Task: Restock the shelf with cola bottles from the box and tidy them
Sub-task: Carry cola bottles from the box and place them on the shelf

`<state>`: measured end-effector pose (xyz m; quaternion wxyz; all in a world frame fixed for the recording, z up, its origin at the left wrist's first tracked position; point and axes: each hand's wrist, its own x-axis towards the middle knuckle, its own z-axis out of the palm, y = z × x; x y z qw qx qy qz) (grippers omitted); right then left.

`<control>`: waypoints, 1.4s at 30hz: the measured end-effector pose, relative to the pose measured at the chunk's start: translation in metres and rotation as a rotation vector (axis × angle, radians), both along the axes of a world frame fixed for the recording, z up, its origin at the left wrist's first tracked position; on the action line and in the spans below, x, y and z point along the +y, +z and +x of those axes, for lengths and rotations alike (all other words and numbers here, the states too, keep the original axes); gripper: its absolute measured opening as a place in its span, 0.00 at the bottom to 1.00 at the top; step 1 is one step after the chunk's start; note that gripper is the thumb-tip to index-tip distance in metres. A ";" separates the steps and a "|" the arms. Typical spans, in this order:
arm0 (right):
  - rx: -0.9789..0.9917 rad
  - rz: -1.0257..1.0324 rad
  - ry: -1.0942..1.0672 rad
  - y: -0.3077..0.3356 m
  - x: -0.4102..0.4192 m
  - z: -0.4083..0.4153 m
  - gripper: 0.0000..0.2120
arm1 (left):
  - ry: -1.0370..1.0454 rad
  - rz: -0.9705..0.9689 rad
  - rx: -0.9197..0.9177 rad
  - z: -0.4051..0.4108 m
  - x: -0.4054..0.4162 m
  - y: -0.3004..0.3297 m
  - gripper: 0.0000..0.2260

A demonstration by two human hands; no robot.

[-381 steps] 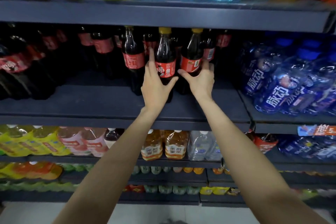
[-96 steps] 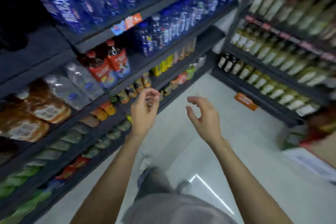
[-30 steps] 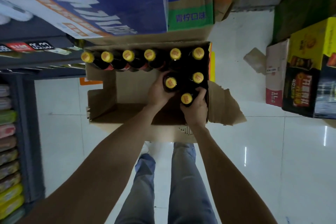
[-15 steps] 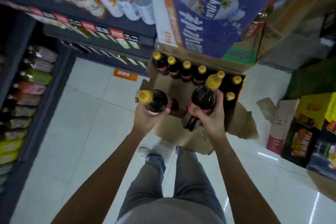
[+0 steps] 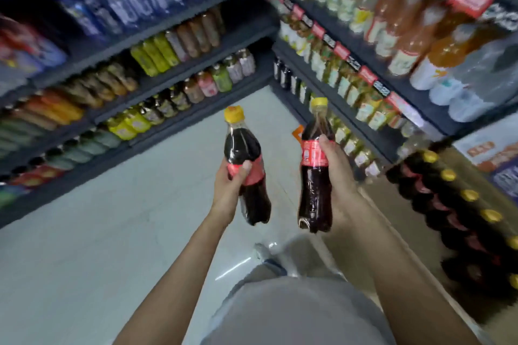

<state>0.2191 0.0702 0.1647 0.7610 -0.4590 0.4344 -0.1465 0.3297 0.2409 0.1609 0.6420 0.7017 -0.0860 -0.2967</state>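
Both cola bottles have been lifted clear of the box and are now carried over the floor: one is gripped at its label by the left hand, the other clamped in the right hand. Blurred shelves are seen beyond.

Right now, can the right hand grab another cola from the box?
Probably not: the right hand already grips a cola bottle. The box bottles sit unobstructed at its right, but the fingers are occupied.
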 end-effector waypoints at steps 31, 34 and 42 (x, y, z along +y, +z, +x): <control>-0.626 -0.702 0.818 0.155 0.464 0.707 0.33 | 0.702 0.074 -0.657 0.568 0.525 0.160 0.31; -0.662 -0.843 0.779 0.169 0.487 0.762 0.34 | 0.735 0.087 -0.826 0.640 0.547 0.175 0.31; -0.644 -1.077 0.443 0.176 0.532 0.905 0.37 | 0.737 0.115 -0.931 0.815 0.573 0.193 0.35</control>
